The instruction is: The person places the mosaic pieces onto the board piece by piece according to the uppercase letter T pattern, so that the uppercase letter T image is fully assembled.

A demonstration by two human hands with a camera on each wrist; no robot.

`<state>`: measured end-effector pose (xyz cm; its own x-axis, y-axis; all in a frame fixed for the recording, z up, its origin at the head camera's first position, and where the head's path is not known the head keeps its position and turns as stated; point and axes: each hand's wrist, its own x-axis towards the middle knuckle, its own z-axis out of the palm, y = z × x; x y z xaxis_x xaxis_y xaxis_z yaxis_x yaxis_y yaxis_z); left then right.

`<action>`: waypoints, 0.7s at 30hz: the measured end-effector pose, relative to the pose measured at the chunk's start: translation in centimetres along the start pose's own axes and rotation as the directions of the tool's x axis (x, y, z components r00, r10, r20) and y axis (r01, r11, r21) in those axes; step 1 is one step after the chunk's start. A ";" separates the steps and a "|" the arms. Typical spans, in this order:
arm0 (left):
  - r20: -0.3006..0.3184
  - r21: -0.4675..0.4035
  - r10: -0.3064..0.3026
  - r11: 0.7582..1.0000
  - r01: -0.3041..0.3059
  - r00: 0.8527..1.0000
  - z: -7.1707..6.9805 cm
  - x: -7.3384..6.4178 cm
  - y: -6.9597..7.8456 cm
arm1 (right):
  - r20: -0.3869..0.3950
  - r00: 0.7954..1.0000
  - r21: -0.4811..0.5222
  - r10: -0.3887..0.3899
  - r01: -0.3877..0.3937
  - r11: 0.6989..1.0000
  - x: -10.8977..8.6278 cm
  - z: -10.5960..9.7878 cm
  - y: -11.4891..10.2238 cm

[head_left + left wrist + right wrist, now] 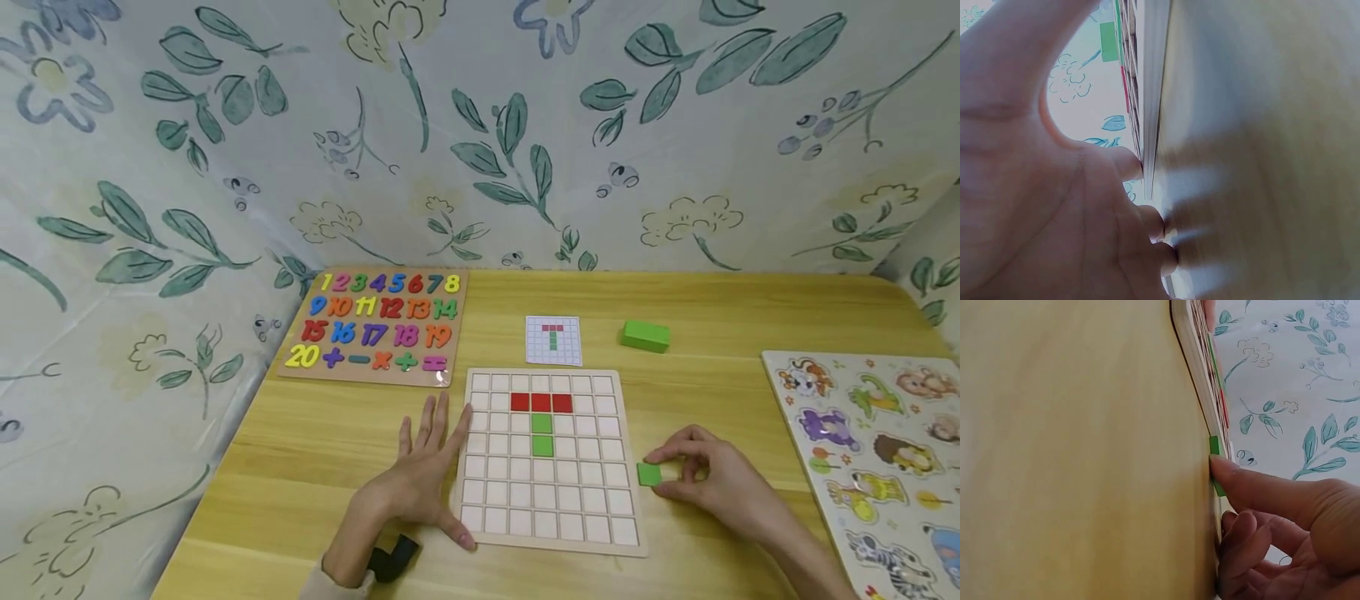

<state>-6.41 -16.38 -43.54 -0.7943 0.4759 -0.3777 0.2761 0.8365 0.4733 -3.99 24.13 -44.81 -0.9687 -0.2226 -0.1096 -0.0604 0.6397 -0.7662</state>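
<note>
A wooden grid board [502,497] lies on the table, with three red squares [541,403] in a row and two green squares [542,435] in a column below the middle one. My left hand [417,483] is spread along the board's left edge, thumb at the lower corner and fingertips near the upper side. Between thumb and fingers my right hand [708,479] pinches a small green square tile [648,475], just right of the board. In the right wrist view the thumb presses on the green tile [1215,447] beside the board's edge.
Behind the board lie a small pattern card [553,340] showing a T and a green block [645,336]. A number puzzle board [367,325] sits at the back left, an animal puzzle board [817,400] at the right. Something black [393,558] lies under the left wrist.
</note>
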 end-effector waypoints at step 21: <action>0.005 0.007 -0.007 1.000 0.007 1.000 0.0 0.0 0.1 | -0.048 0.991 -0.036 -0.121 0.119 0.992 1.7 0.5 -3.8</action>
<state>-6.40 -16.32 -43.47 -0.7937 0.4711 -0.3848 0.2741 0.8417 0.4651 -5.29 21.00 -42.43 -0.9648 -0.2625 0.0148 -0.1841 0.6346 -0.7506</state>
